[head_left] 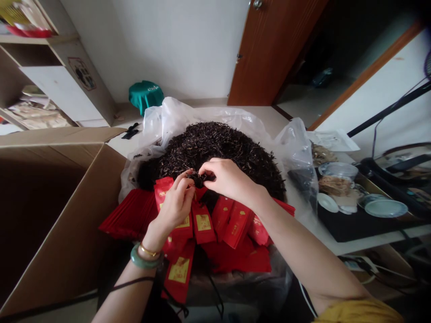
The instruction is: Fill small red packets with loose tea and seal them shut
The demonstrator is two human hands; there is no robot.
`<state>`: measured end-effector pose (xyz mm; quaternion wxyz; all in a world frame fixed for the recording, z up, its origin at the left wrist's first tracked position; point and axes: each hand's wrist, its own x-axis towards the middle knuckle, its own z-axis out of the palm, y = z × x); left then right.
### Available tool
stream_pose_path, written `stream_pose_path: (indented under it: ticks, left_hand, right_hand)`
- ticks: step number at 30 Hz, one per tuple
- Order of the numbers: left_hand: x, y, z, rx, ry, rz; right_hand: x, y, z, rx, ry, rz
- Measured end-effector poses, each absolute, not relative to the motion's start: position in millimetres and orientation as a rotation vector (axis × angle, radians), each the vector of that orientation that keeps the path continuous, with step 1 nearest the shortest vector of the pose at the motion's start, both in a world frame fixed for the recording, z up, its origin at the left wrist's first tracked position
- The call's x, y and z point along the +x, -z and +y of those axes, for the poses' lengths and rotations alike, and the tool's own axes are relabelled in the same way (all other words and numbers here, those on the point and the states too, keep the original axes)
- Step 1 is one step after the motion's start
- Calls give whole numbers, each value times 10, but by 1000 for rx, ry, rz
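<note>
A large heap of dark, dried tea leaves (218, 139) lies in an open clear plastic bag (296, 143). At its near edge, my left hand (177, 199) and my right hand (229, 179) meet over a small clump of tea leaves (197, 179). Both hands are closed, fingertips pinching the clump from either side. Just beneath them lie red packets with gold labels (203, 222), some overlapping. One red packet (163, 186) stands right by my left fingers, partly covered by that hand. A stack of flat red packets (133, 213) is fanned out to the left.
An open cardboard box (97, 193) stands close on the left. To the right, a dark tray (340, 226) holds a lidded bowl (385, 207) and other dishes. A teal-covered stool (145, 95) and a brown door (269, 49) are behind the heap.
</note>
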<state>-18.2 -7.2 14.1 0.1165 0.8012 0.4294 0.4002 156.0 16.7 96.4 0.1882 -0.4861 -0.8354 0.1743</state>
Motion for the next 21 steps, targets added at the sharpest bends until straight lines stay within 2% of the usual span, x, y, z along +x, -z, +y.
stream_pose_path:
  ticks: [8, 16, 21]
  left_hand:
    - [-160, -128, -67, 2348, -1222, 1216]
    - [-152, -135, -86, 2319, -1198, 1256]
    - [-148, -164, -86, 2374, -1215, 1248]
  right_hand:
    - [1497, -1052, 60, -1505, -200, -2527]
    - [1450, -1112, 63, -1541, -209, -2609]
    - [1485, -960, 134, -1444, -464, -2300]
